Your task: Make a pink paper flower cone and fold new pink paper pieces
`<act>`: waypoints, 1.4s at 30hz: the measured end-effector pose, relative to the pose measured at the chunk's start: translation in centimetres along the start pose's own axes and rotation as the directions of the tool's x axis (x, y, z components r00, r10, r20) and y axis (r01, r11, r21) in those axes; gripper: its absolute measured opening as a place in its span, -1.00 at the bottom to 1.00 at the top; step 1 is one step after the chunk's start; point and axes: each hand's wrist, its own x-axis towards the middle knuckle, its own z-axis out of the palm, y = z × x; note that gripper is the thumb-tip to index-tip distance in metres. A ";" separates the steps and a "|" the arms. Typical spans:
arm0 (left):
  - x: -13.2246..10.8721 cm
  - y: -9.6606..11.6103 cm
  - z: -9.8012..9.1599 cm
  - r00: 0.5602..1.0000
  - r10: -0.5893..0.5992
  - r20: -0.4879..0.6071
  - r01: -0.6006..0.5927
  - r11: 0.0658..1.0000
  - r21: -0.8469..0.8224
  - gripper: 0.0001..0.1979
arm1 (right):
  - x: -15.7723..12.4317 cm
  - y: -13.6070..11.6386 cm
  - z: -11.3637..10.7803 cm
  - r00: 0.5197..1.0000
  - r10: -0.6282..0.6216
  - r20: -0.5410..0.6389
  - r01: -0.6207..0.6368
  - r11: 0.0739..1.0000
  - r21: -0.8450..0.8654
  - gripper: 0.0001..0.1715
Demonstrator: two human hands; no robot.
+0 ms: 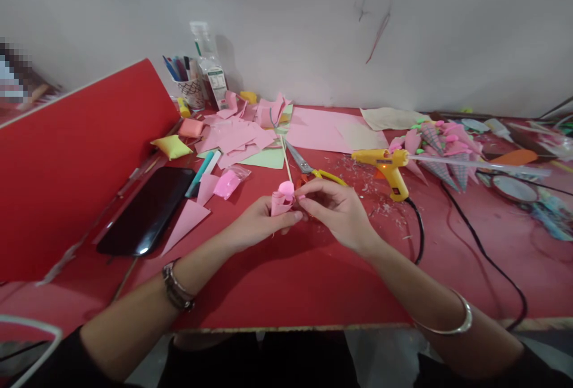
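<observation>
My left hand [259, 221] is closed around a small pink paper cone [278, 204], near the middle of the table. A round lump of bright pink clay [286, 188] sits at the cone's top. The thumb and fingertips of my right hand [335, 212] pinch a tiny pink piece [301, 197] close beside the cone's mouth; it looks like clay, but most of it is hidden. Just behind my hands lie scissors [326, 176] with yellow handles and a thin wooden stick [285, 158].
To the right rests a yellow hot glue gun [389, 170] with a black cord [419, 227]; finished paper cones [443, 149] are heaped beyond it. On the left are a black phone [147, 212], a bag of pink clay [230, 183] and a raised red panel [85, 167]. Pink paper scraps [237, 137] lie behind.
</observation>
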 end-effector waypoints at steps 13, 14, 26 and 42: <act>0.1 0.2 0.2 0.972 -0.085 0.218 0.157 0.928 -0.337 -0.93 | -0.4 -0.4 0.1 0.982 -0.018 -0.186 0.022 1.000 0.020 -0.87; 0.0 0.2 0.2 0.971 -0.078 0.224 0.154 0.926 -0.344 -0.94 | -0.4 -0.4 0.1 0.983 -0.024 -0.184 0.026 1.000 0.006 -0.88; -0.3 0.6 0.0 0.944 -0.001 0.329 0.110 0.943 -0.314 -0.98 | -0.6 -0.2 0.4 0.999 -0.029 -0.029 0.029 1.000 0.004 -0.95; -0.4 0.8 -0.3 0.917 0.026 0.399 0.053 0.981 -0.185 -0.97 | -0.4 0.1 0.1 0.990 0.096 0.102 -0.107 0.988 0.109 -0.94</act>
